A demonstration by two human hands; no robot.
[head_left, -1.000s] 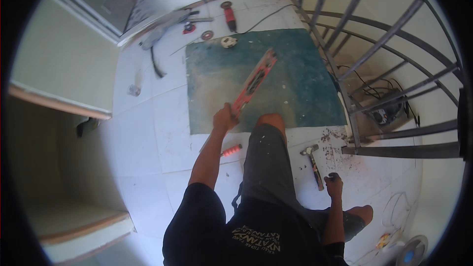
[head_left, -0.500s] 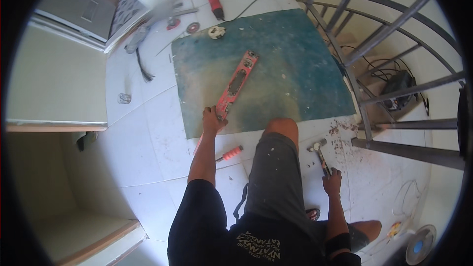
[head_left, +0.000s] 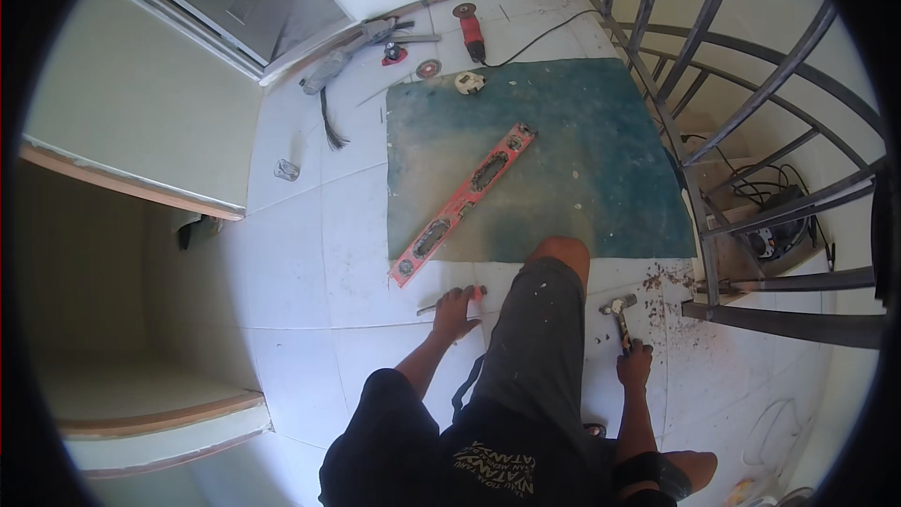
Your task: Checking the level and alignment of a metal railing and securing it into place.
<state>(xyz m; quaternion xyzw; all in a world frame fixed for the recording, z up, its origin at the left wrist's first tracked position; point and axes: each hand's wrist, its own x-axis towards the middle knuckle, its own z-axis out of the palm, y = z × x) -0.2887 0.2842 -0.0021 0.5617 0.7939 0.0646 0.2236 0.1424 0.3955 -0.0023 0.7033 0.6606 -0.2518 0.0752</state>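
My left hand (head_left: pixel 456 313) is closed over the handle of a red-handled chisel (head_left: pixel 480 292) on the white tiles. The chisel's thin metal shaft sticks out to the left, and my fingers hide most of the grip. In my right hand (head_left: pixel 635 364), to the right of my knee, is a hammer (head_left: pixel 621 317), gripped low on its handle with the head pointing away from me. A worn red spirit level (head_left: pixel 465 205) lies diagonally across the green mat (head_left: pixel 601 150), its near end just past the mat's front edge.
Beyond the mat are a red angle grinder (head_left: pixel 472 38) with a cord, a disc (head_left: pixel 428 69), a tape measure (head_left: pixel 469 83) and a grey power tool (head_left: pixel 328 72). A clear cup (head_left: pixel 286 169) stands left. Metal railings (head_left: pixel 694 122) border the right; brown debris (head_left: pixel 663 278) lies near them.
My left hand has let go of the spirit level and come back to the chisel. The level now lies flatter on the mat. My right hand still holds the hammer.
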